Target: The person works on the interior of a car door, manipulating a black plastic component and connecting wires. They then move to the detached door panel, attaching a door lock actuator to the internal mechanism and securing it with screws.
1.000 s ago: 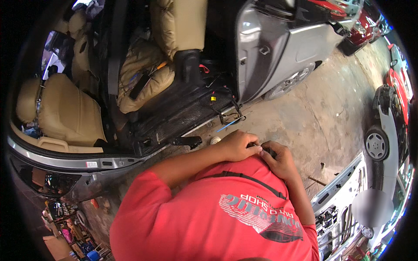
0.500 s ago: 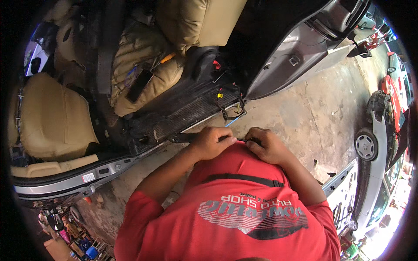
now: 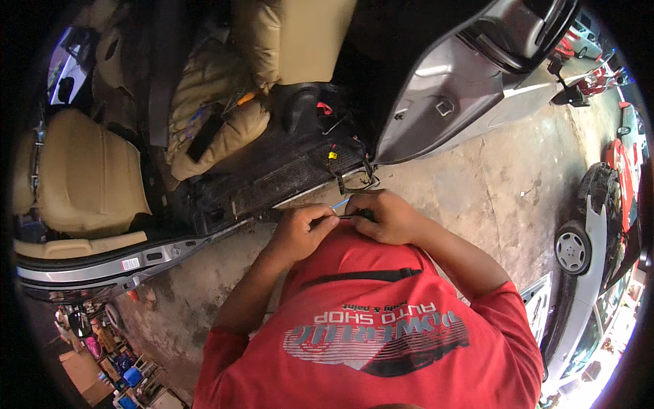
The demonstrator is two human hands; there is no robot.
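Close together at the front of my red shirt, both of my hands are curled with thumbs against fingers. My left hand (image 3: 298, 234) pinches one end of a thin dark strand (image 3: 346, 217). The other end runs into my right hand (image 3: 387, 217), where a black piece shows partly under the fingers; its kind cannot be made out. Just beyond the hands, a black wiring bundle (image 3: 354, 184) with a yellow tag hangs over the car's door sill (image 3: 300, 195). A short blue strand (image 3: 340, 203) shows beside my right hand's fingertips.
A tan car seat (image 3: 92, 174) is at left. On another tan cushion lie a dark phone (image 3: 204, 136) and an orange-handled tool (image 3: 246, 98). An open grey car door (image 3: 436, 102) stands at upper right. A silver car (image 3: 579, 286) is at right; boxes (image 3: 85, 375) sit lower left.
Both hands have shifted slightly left, still close together on the dark strand. The whole view has also moved, with the seats and door sill a little further left.
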